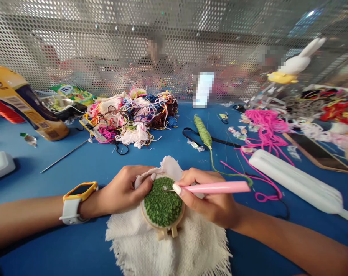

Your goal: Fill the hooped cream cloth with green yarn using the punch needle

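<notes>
The round, pale wooden embroidery hoop, stretching off-white, fringed cloth under a dense green looped-yarn patch, is sitting between the hands. I'm seeing my left hand clamping its upper left side, thumb lying over the front. My right hand is pinching a slim pink-handled needle tool, fingers closed around its front end, the needle pointing left at a small pale spot in the green.

Beneath, a blue tabletop is spreading out. A white plastic device is lying to the right; farther off, a light-green yarn skein is trailing a strand toward the tool's back end, and a tangled multicoloured yarn heap is resting before a perforated metal screen.

The left fingertips are hiding behind the hoop, the yellow-and-dark bottle is running out of view, and figures beyond the screen are blurring.
</notes>
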`<state>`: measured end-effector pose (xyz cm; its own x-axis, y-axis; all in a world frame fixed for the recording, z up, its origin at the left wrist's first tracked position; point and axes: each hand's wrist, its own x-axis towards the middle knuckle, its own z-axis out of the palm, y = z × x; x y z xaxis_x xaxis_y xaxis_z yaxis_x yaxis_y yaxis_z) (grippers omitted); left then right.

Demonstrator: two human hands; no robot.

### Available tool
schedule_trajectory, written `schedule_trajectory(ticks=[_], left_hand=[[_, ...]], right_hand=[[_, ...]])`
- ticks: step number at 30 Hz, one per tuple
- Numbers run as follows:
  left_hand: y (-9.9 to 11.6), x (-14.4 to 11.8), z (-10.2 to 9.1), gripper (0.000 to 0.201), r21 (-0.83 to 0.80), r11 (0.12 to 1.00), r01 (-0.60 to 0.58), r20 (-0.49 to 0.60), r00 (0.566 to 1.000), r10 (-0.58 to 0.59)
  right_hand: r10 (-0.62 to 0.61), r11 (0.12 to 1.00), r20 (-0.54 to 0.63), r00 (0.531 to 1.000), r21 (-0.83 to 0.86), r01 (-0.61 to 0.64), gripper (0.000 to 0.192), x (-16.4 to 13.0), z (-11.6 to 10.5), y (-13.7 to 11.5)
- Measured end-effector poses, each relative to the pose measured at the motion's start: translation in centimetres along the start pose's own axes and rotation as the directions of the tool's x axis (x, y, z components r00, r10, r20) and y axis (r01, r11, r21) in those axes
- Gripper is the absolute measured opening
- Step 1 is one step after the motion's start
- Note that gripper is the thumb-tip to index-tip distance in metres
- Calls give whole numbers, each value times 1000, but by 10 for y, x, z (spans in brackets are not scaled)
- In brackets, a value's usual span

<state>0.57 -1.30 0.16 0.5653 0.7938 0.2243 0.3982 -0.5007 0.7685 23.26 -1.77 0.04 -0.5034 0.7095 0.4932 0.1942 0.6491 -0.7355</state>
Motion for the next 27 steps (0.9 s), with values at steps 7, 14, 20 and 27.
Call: schedule_trajectory(ticks=[7, 14, 20, 27], left_hand=[[1, 0, -1, 31, 10, 1000, 1, -1, 1000, -1], [0, 0, 0, 31, -2, 1000, 9, -4, 1000, -9], [0, 0, 0, 28, 30, 999, 24, 1, 1000, -24], [1, -1, -2, 30, 20, 999, 32, -22, 999, -32]], right_hand=[[40, 999, -40, 998, 24, -39, 16, 1, 0, -1], [44, 999, -47, 998, 27, -43, 15, 0, 0, 0], [-37, 999, -12, 999, -7, 37, 10, 2, 0, -2], [-264, 937, 162, 951, -189, 292, 14, 5, 0, -4]])
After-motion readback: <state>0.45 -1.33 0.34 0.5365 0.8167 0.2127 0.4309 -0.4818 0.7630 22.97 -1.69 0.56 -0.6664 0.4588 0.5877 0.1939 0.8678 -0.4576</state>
